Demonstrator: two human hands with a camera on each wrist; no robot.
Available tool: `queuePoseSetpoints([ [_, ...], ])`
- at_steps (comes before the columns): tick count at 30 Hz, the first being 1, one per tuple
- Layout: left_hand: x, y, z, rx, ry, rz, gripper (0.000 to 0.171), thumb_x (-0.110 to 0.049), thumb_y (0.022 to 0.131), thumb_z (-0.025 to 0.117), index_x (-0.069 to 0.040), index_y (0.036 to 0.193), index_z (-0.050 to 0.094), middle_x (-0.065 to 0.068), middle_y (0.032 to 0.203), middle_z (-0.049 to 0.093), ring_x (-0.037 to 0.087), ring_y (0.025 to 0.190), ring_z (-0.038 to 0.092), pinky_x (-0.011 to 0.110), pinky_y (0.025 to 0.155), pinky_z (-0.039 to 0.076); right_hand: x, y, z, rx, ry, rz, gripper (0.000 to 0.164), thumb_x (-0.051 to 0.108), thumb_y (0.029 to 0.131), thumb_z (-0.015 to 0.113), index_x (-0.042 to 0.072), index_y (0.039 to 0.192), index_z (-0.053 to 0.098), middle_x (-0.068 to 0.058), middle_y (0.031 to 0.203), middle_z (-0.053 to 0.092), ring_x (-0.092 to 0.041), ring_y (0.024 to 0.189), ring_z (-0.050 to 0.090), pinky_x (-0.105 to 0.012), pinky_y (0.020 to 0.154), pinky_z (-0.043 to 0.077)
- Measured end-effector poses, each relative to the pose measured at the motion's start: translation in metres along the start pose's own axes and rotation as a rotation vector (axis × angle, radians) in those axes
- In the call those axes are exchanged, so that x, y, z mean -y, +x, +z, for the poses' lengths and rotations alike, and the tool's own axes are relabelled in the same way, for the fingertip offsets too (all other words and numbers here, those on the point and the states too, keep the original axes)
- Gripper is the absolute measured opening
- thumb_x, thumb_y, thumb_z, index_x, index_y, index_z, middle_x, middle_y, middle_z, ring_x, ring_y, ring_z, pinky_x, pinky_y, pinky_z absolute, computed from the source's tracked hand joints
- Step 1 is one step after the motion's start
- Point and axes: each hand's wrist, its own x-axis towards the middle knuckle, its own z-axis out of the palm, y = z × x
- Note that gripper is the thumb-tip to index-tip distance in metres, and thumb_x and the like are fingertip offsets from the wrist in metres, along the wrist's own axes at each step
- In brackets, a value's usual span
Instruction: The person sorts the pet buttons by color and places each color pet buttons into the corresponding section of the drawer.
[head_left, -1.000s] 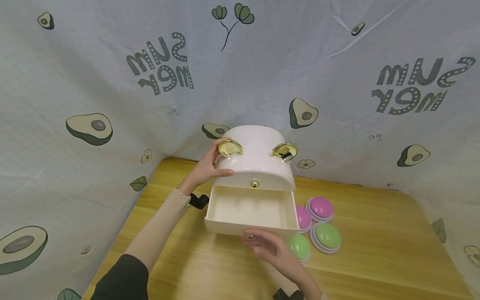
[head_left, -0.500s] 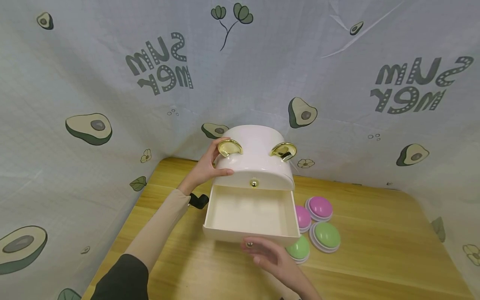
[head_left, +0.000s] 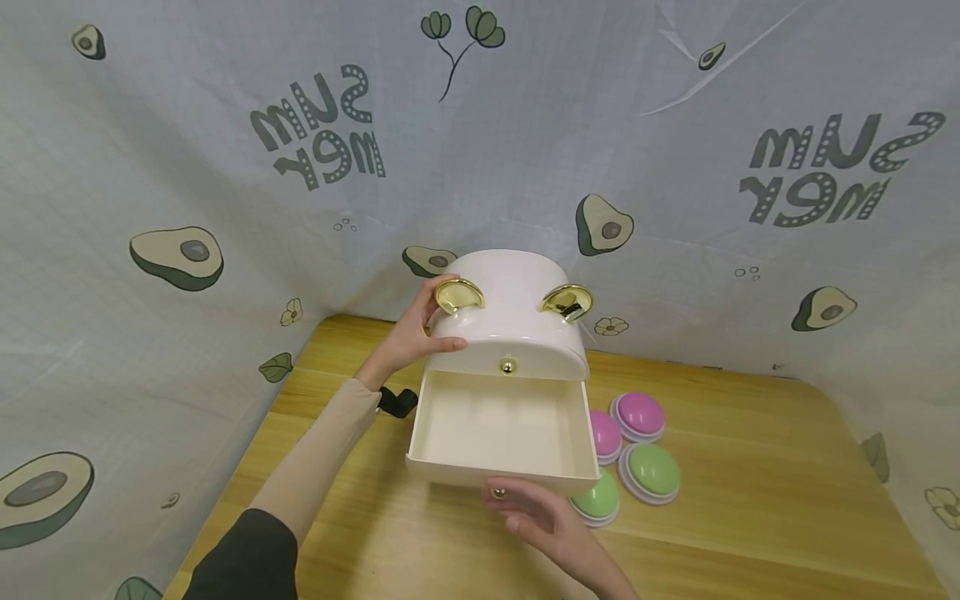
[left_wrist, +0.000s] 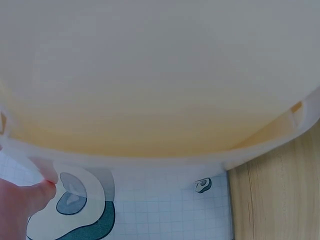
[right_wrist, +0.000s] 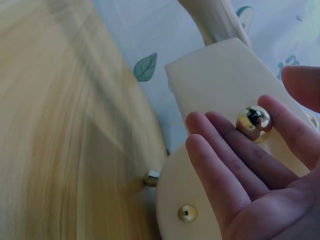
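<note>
Well, from the head cam you've got a glossy white box [head_left: 510, 271] standing on the wooden table [head_left: 787, 492] with its drawer [head_left: 504, 421] pulled well out and nothing in it. Looks like thin, stiff plastic to me: light, a bit slippery, probably fine unless someone yanks it sideways. I'd steady the body at its side and take the drawer by its gold knob [head_left: 498, 492], not the rim. Left hand [head_left: 408, 337] grips the box's side, thumb on the front edge, fingers wrapping toward the back; their tips are hidden behind the gold ear [head_left: 461, 296]. Right hand [head_left: 543, 521] is at the drawer front.

Left wrist cam is mostly a pale, blurry surface with a fingertip poking in at lower left; can't tell how the other fingers lie.

Right wrist cam is the clear one: fingers nearly straight, knob sitting between index and middle, thumb held well apart. So it's cradled, not pinched by the thumb.
</note>
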Motion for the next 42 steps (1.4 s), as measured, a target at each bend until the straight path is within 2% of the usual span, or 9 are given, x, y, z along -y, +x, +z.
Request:
queuePoseSetpoints([
  [4, 0.0, 0.0, 0.0, 0.001, -0.005, -0.009, 0.085, 0.007, 0.077, 0.072, -0.006, 0.145, 0.023, 0.017, 0.147, 0.028, 0.031, 0.14, 0.022, 0.056, 0.108, 0.019, -0.001, -0.002, 0.0, -0.001, -0.029, 0.002, 0.042, -0.007, 0.097, 0.046, -0.004, 0.138, 0.043, -0.033, 0.129, 0.048, -0.035, 0.117, 0.054, -0.038, 0.093, 0.046],
  [8, 0.0, 0.0, 0.0, -0.002, -0.002, -0.01, 0.085, 0.009, 0.077, 0.072, -0.006, 0.145, 0.023, 0.017, 0.146, 0.028, 0.031, 0.14, 0.023, 0.055, 0.108, 0.019, 0.003, -0.006, -0.002, -0.001, -0.057, 0.021, 0.045, -0.009, 0.096, 0.046, 0.001, 0.14, 0.044, -0.023, 0.131, 0.052, -0.034, 0.115, 0.056, -0.04, 0.093, 0.047],
  [13, -0.001, 0.0, 0.001, -0.009, 0.002, -0.007, 0.085, 0.011, 0.076, 0.071, -0.004, 0.145, 0.023, 0.019, 0.146, 0.028, 0.033, 0.139, 0.024, 0.053, 0.108, 0.02, 0.016, -0.012, -0.012, -0.001, -0.083, -0.084, 0.049, -0.019, 0.091, 0.044, -0.006, 0.138, 0.043, -0.021, 0.126, 0.058, -0.03, 0.112, 0.059, -0.039, 0.092, 0.048],
  [17, -0.001, 0.0, 0.001, -0.011, 0.001, -0.009, 0.085, 0.011, 0.076, 0.071, -0.004, 0.145, 0.023, 0.019, 0.146, 0.029, 0.032, 0.139, 0.024, 0.052, 0.109, 0.02, 0.03, -0.017, -0.023, -0.054, -0.125, -0.179, 0.049, -0.025, 0.087, 0.044, -0.012, 0.135, 0.042, -0.027, 0.121, 0.058, -0.031, 0.11, 0.06, -0.035, 0.091, 0.048],
  [25, -0.001, 0.0, 0.0, -0.009, 0.007, -0.013, 0.085, 0.008, 0.077, 0.073, -0.005, 0.145, 0.023, 0.017, 0.147, 0.027, 0.031, 0.14, 0.023, 0.052, 0.11, 0.018, 0.049, -0.03, -0.046, -0.179, -0.132, -0.222, 0.05, -0.028, 0.084, 0.04, -0.017, 0.133, 0.039, -0.022, 0.126, 0.057, -0.026, 0.116, 0.057, -0.031, 0.095, 0.045],
  [30, 0.016, 0.003, -0.003, -0.01, 0.003, 0.005, 0.087, 0.0, 0.077, 0.077, -0.012, 0.145, 0.025, 0.012, 0.148, 0.027, 0.028, 0.14, 0.023, 0.053, 0.11, 0.018, 0.05, -0.036, -0.058, -0.258, -0.13, -0.285, 0.052, -0.03, 0.083, 0.038, -0.019, 0.134, 0.036, -0.021, 0.129, 0.056, -0.025, 0.116, 0.057, -0.03, 0.096, 0.044],
  [33, 0.029, 0.005, -0.005, -0.011, 0.005, 0.022, 0.088, -0.011, 0.077, 0.081, -0.018, 0.146, 0.026, 0.006, 0.147, 0.029, 0.023, 0.14, 0.024, 0.052, 0.109, 0.019, 0.05, -0.039, -0.062, -0.326, -0.149, -0.259, 0.05, -0.029, 0.084, 0.038, -0.02, 0.133, 0.036, -0.017, 0.13, 0.056, -0.024, 0.117, 0.057, -0.03, 0.097, 0.043],
  [36, 0.031, 0.006, -0.006, -0.011, 0.009, 0.033, 0.089, -0.016, 0.076, 0.082, -0.019, 0.145, 0.027, 0.005, 0.147, 0.03, 0.022, 0.139, 0.025, 0.052, 0.109, 0.019, 0.049, -0.043, -0.065, -0.401, -0.168, -0.199, 0.048, -0.026, 0.086, 0.041, -0.019, 0.133, 0.037, -0.012, 0.13, 0.057, -0.021, 0.118, 0.055, -0.029, 0.098, 0.042],
  [42, 0.027, 0.006, -0.005, -0.011, 0.011, 0.003, 0.089, 0.006, 0.076, 0.075, -0.014, 0.147, 0.024, 0.01, 0.148, 0.027, 0.026, 0.14, 0.024, 0.051, 0.11, 0.018, 0.038, -0.047, -0.07, -0.48, -0.132, -0.171, 0.047, -0.024, 0.085, 0.042, -0.021, 0.132, 0.036, -0.008, 0.133, 0.055, -0.018, 0.124, 0.05, -0.026, 0.103, 0.035],
])
